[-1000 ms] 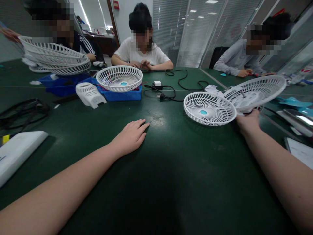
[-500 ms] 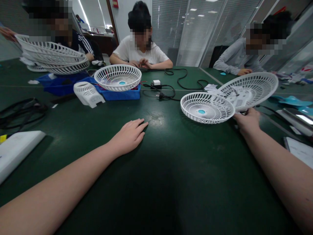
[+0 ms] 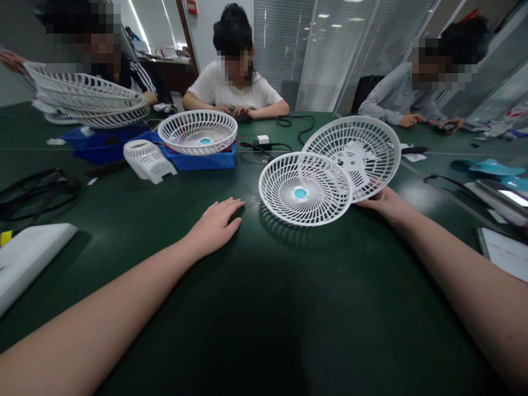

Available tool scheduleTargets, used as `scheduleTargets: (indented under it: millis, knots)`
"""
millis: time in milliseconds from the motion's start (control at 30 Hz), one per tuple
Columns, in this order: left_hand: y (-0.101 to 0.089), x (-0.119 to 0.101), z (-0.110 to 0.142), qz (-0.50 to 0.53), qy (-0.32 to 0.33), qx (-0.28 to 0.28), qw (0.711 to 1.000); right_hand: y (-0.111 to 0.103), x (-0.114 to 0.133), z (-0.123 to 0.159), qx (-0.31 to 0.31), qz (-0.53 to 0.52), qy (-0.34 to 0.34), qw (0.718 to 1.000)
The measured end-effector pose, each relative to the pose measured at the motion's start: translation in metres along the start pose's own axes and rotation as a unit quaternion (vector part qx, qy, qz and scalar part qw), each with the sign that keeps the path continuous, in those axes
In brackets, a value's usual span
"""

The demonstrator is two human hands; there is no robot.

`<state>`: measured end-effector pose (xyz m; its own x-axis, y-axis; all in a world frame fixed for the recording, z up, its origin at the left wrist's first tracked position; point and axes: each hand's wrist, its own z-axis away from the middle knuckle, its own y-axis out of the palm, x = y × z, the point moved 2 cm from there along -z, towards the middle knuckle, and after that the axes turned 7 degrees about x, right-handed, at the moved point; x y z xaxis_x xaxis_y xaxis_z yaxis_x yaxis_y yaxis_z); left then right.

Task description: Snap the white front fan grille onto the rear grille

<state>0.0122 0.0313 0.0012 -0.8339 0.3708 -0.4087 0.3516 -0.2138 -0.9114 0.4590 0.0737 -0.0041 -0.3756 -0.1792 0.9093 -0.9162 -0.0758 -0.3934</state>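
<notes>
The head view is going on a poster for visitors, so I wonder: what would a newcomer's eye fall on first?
Probably the white grille with the blue centre, right of the middle, overlapping a second grille that the right hand grips at its lower edge. Next might come the left hand, spread on the green table, and the stacked white grilles at the upper left.

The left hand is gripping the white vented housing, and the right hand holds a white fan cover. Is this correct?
Not quite. In the head view, the left hand rests on the green table, apart from the white vented housing, which is beside the blue tray. The right hand does hold a white fan cover.
</notes>
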Motion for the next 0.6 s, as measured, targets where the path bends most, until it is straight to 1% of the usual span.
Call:
scheduleTargets:
  millis: [67, 100, 167, 200, 233, 267, 300, 367, 433, 500, 600]
  knots:
    - [-0.005, 0.004, -0.001, 0.104, -0.026, -0.053, 0.993, 0.014, 0.010, 0.004, 0.054, -0.055, 0.012, 0.997]
    - [-0.007, 0.005, -0.001, 0.172, -0.038, -0.084, 0.981, 0.021, 0.015, 0.006, 0.071, -0.071, 0.020, 0.995]
    - [-0.010, 0.007, -0.001, 0.311, -0.061, -0.137, 0.938, 0.035, 0.022, 0.010, 0.101, -0.079, 0.029, 0.991]
    - [-0.011, 0.008, 0.000, 0.371, -0.075, -0.152, 0.913, 0.042, 0.024, 0.012, 0.121, -0.082, 0.026, 0.989]
    - [-0.011, 0.007, 0.000, 0.419, -0.087, -0.154, 0.891, 0.051, 0.027, 0.014, 0.141, -0.087, 0.022, 0.986]
    - [-0.011, 0.007, 0.000, 0.453, -0.097, -0.147, 0.874, 0.059, 0.029, 0.015, 0.161, -0.090, 0.014, 0.983]
    - [-0.010, 0.006, 0.000, 0.474, -0.103, -0.134, 0.864, 0.068, 0.032, 0.017, 0.177, -0.088, 0.002, 0.980]
    - [-0.009, 0.005, 0.000, 0.485, -0.100, -0.114, 0.861, 0.085, 0.039, 0.022, 0.204, -0.071, -0.034, 0.976]
    - [-0.008, 0.005, 0.000, 0.464, -0.080, -0.115, 0.875, 0.099, 0.048, 0.026, 0.218, -0.042, -0.074, 0.972]
    - [-0.007, 0.006, 0.000, 0.438, -0.060, -0.117, 0.890, 0.109, 0.054, 0.031, 0.205, -0.013, -0.097, 0.974]
    - [-0.003, 0.005, 0.003, 0.407, -0.031, -0.090, 0.909, 0.115, 0.057, 0.034, 0.162, 0.013, -0.104, 0.981]
